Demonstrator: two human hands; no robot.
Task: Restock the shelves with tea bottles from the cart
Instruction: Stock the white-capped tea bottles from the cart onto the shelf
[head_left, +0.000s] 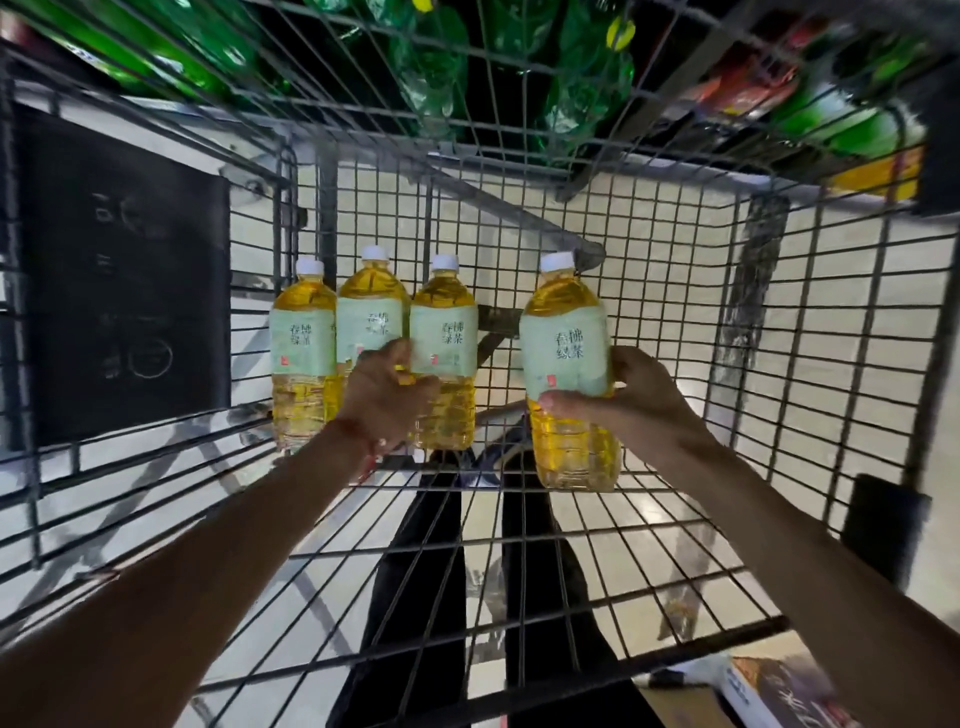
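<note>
- the right grip (639, 410) is closed round the fourth tea bottle (563, 338), with the thumb on the front under the label and the fingers behind. this bottle leans a little and stands apart, to the right of the others.
- its base is at the wire floor (597, 545); if it touches, i cannot tell.
- the left grip (387, 395) is curled round the lower half of the second tea bottle (370, 306) and hides it.
- the first tea bottle (303, 353) and the third tea bottle (444, 332) stand tight on both sides of it, upright, in one row near the back wire wall (675, 312).
- over the caps is a wire level carrying green bottles (431, 78).
- behind the left wire side there is a dark panel (119, 270).
- through the floor i see legs in dark trousers (421, 597), and a cardboard box (769, 691) at the lower right.
</note>
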